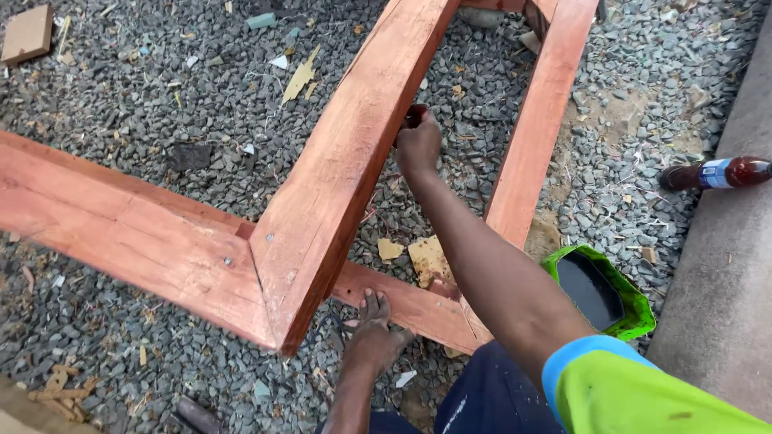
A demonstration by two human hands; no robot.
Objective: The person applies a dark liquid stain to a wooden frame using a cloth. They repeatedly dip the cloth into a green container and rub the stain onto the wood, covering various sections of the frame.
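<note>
- One hand visible for me: right hand [418, 143], just above centre, pinched tight on a small dark red thing [415, 115] (cloth or pad, can't tell which), pressed to the inner edge of the reddish wooden beam [354, 153].
- Left hand not in shot; can't say its state.
- That beam runs from 6 o'clock up to 12, joined w/ a wide board [121, 233] going off toward 9.
- 2nd beam [535, 128] at 1 o'clock, parallel, near the hand but apart.
- Bare foot [371, 333] at 6 o'clock, toes touching the low cross rail [410, 305].
- Green tub [635, 309] w/ dark liquid at 4 o'clock, on gravel [161, 88].
- Brown bottle [720, 173] at 3 o'clock, lying against the concrete kerb [724, 273].
</note>
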